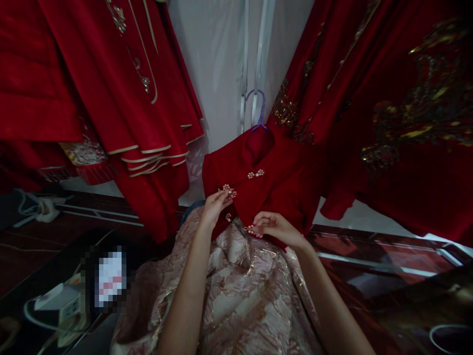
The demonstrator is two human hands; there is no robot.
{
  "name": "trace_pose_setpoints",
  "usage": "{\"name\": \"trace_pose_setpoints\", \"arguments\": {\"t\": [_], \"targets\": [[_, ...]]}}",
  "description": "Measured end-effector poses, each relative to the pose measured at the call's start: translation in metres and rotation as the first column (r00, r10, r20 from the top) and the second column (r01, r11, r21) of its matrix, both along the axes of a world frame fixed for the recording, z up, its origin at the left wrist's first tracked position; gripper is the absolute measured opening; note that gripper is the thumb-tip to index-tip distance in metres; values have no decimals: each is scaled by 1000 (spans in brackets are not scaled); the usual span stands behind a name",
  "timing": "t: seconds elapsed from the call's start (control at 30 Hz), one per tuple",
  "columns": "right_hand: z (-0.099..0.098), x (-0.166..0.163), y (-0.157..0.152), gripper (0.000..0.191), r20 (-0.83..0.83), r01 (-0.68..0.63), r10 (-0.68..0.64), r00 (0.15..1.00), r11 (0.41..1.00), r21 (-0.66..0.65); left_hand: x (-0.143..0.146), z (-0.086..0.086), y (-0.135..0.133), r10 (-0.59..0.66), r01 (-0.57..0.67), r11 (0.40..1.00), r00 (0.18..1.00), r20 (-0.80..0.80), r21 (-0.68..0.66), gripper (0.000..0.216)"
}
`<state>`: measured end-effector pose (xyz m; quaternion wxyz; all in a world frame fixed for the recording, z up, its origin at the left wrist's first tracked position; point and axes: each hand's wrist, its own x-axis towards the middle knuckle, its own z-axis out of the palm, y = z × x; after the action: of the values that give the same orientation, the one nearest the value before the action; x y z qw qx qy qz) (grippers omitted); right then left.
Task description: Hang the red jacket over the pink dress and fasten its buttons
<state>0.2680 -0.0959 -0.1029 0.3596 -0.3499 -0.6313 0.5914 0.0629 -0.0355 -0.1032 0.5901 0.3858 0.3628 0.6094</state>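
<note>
Between hanging red robes, a small red velvet jacket (273, 182) hangs on a purple hanger (258, 111); left hand (214, 207) and right hand (275, 228) each pinch a pearl clasp.

Pixelated patch (110, 278) unreadable; hanging garments (388, 98) cropped (edges).

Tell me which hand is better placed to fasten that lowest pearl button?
Probably the right hand: its fingertips already pinch the lowest pearl button on the red jacket. The left hand touches a higher clasp.
</note>
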Motion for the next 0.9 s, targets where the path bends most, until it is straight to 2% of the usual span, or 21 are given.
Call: {"name": "trace_pose_setpoints", "arguments": {"t": [0.07,0.27,0.37,0.53,0.7,0.9], "targets": [[2,3,-1,27,-6,-23,23,1000,999,-24,1,3,-3,-27,27,1000,1000,14,-1,24],[3,-3,-3,25,-42,-44,43,998,999,-21,0,11,-7,-3,8,998,997,80,-65,26],[3,-4,-4,25,-41,-43,42,998,999,-25,-1,10,-6,-8,12,997,999,52,-78,25],[2,-6,-3,26,-27,-43,42,999,999,-26,0,8,-5,64,-63,997,998,18,-38,26],[1,-9,-3,27,-20,-44,43,999,999,-22,0,8,-5,43,-42,998,999,17,-57,31],[0,-13,-3,29,-1,-14,14,1000,1000,-20,2,4,-2,91,-92,996,993,-80,-13,31]]}}
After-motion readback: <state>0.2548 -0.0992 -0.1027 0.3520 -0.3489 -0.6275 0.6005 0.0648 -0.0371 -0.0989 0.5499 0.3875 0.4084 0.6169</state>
